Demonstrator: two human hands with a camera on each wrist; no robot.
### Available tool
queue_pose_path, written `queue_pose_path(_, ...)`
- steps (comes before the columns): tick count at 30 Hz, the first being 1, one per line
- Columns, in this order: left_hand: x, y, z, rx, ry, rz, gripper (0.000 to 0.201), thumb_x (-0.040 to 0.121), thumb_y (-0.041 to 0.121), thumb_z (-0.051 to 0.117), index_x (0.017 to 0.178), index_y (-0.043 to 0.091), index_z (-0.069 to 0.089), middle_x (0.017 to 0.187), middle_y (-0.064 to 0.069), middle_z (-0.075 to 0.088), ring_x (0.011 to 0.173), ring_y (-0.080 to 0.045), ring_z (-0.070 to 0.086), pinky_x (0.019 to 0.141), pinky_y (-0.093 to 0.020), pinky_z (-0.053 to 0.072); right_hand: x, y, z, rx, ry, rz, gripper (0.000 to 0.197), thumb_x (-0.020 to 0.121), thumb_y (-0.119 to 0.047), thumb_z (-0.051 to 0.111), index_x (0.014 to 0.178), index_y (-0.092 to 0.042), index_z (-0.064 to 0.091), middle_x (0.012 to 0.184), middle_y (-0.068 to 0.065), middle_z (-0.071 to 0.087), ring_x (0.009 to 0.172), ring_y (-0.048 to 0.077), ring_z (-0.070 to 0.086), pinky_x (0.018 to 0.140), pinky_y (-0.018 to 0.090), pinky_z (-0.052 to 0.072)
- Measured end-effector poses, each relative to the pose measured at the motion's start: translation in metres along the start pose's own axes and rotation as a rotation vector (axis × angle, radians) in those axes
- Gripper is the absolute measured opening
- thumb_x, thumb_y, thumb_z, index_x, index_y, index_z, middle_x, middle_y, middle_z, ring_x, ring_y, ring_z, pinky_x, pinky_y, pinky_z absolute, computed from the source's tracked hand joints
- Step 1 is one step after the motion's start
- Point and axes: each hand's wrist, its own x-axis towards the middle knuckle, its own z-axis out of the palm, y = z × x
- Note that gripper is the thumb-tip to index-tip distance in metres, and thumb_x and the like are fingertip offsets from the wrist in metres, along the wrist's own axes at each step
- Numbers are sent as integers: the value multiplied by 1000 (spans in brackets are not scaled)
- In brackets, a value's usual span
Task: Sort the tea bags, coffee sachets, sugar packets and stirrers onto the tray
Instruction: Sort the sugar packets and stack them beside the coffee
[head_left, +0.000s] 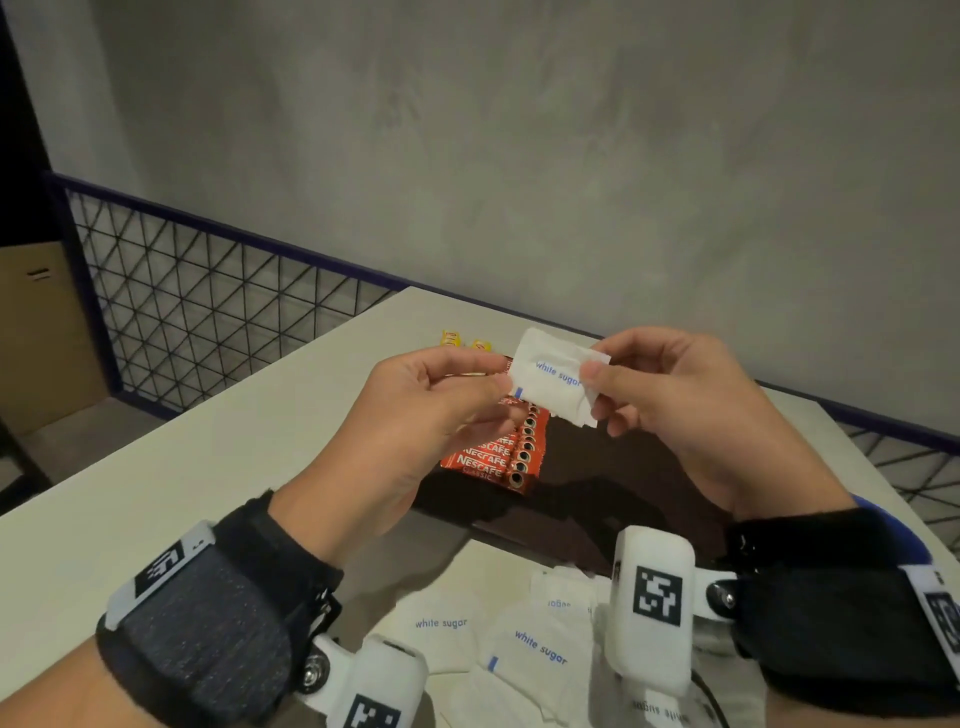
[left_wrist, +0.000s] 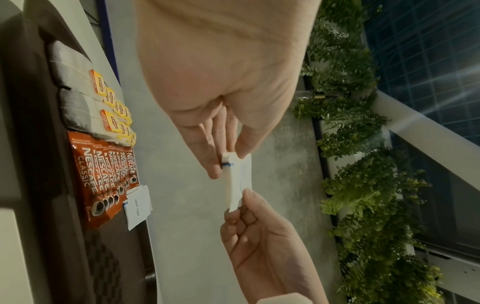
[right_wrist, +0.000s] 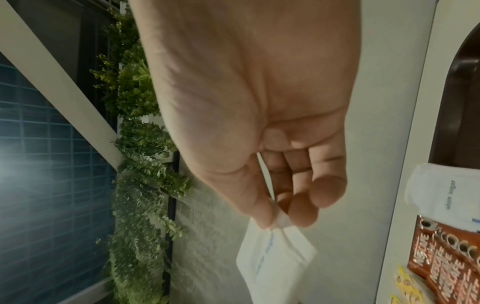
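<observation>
So I had one white sugar packet (head_left: 558, 376) up in the air over the tray (head_left: 613, 467), pinched at one end by my left hand (head_left: 431, 410) and at the other by my right hand (head_left: 685, 410), thumb and fingers curled onto the paper. On the tray the Nescafe sachets (head_left: 496, 457) lay in a row, tea bags (left_wrist: 103, 107) beyond them. More sugar packets (head_left: 519, 644) sat on the table's (head_left: 156, 467) near edge.

white matt paper sugar packet (head_left: 558, 375), bit crinkled; glossy red foil coffee sachets (head_left: 496, 457); dark brown glossy tray (head_left: 613, 483); smooth matt off-white surface (head_left: 182, 467); rough grey concrete-looking wall (head_left: 519, 156)
</observation>
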Motion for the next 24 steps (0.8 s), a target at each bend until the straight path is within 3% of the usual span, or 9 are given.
queue_pose_path(3, 2, 4, -5, -26, 38, -6, 30, 82, 7, 82, 111, 4, 73, 101, -14, 80, 94, -29, 79, 83, -34, 63, 8, 7, -9, 68, 164, 69, 3, 95, -7, 68, 97, -5, 71, 79, 8, 73, 63, 17, 63, 62, 33, 53)
queue_pose_path(5, 5, 6, -10, -49, 56, 2, 29, 82, 8, 81, 110, 4, 73, 102, -14, 80, 93, -27, 79, 86, -36, 62, 23, 10, -12, 38, 194, 127, 2, 96, -6, 66, 96, -5, 67, 87, 13, 72, 62, 17, 64, 62, 33, 55)
queue_pose_path(11, 13, 9, -27, -115, 108, 21, 10, 95, 4, 69, 105, 6, 70, 96, -14, 81, 90, -25, 79, 81, -34, 61, 66, 51, -12, -294, 38, 356, 11, 91, 1, 67, 99, -8, 66, 84, 15, 70, 64, 19, 66, 53, 28, 56)
queue_pose_path(14, 15, 11, -34, -138, 128, 34, 8, 98, 6, 67, 104, 7, 70, 95, -14, 81, 88, -25, 79, 79, -33, 60, 74, 74, -15, -437, 4, 429, 12, 90, 4, 65, 90, -8, 66, 77, 14, 68, 60, 18, 63, 51, 26, 56)
queue_pose_path(21, 21, 13, -39, -179, 154, 48, 6, 99, 7, 65, 101, 8, 71, 91, -13, 81, 81, -22, 79, 71, -29, 62, 103, 92, -14, -460, 100, 445, 11, 92, 7, 62, 88, -3, 65, 89, 20, 70, 62, 24, 64, 51, 29, 58)
queue_pose_path(23, 21, 13, -38, -183, 149, 42, 5, 98, 8, 66, 100, 9, 71, 90, -13, 80, 79, -21, 78, 70, -29, 63, 106, 95, -10, -468, 73, 471, 6, 91, 1, 67, 96, -2, 65, 92, 20, 67, 64, 24, 65, 55, 32, 60)
queue_pose_path(24, 21, 13, -38, -185, 147, 41, 5, 98, 8, 66, 100, 9, 71, 90, -13, 80, 79, -21, 78, 69, -28, 63, 108, 96, -9, -475, 45, 483, 14, 90, -3, 71, 102, -2, 64, 93, 18, 65, 66, 25, 66, 60, 34, 62)
